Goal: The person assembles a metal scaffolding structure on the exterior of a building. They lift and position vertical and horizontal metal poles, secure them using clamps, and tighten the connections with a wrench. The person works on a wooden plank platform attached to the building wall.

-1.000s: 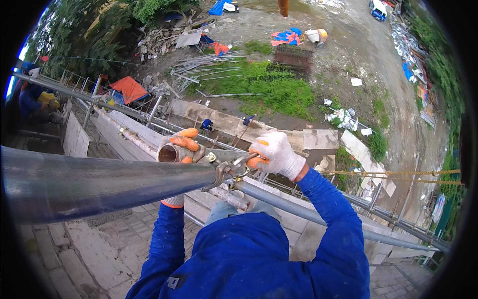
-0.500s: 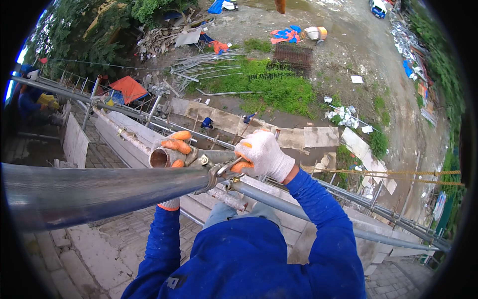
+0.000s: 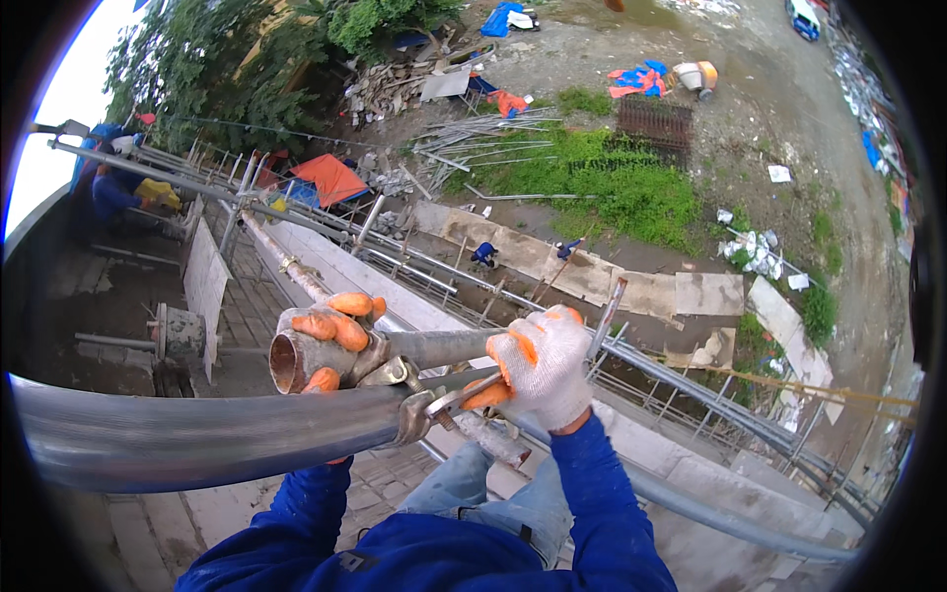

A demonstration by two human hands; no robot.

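Near steel pipe (image 3: 197,439) cut off at 9 o'clock edge; left hand (image 3: 330,335) palm hidden behind rusty tube (image 3: 395,350); distant workers (image 3: 118,183) at 10 o'clock too small.

Both hands wear knit work gloves, white on the back with orange coating over the fingers and palm: the left hand (image 3: 330,331) shows mostly orange, the right hand (image 3: 541,367) mostly white with orange fingertips. Long bright blue sleeves (image 3: 602,493) run into a blue jacket. Faded blue jeans (image 3: 493,493) cover the legs.
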